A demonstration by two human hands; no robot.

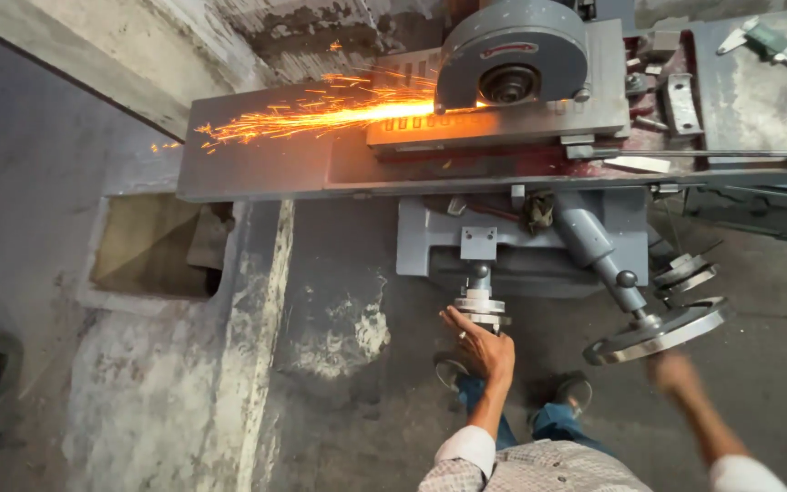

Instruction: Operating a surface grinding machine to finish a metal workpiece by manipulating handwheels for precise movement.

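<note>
Left hand [477, 344]: clasped over small handwheel [481, 308].
Right hand [673, 372]: blurred below large handwheel [659, 330]; grip cannot be told.
Progress: grinding is underway; sparks [321, 111] are thrown from grinding wheel [509, 84].

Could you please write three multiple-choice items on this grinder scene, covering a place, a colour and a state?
1. Where is the left hand?
A. on the small handwheel
B. on the caliper
C. on the floor

2. What colour are the sparks?
A. blue
B. orange
C. green

3. How does the right hand look?
A. sharp
B. hidden
C. motion-blurred below the large handwheel

Answers: 1 A, its fingers rest on that wheel; 2 B, the spray from the wheel guard glows orange; 3 C, it is smeared.
</note>
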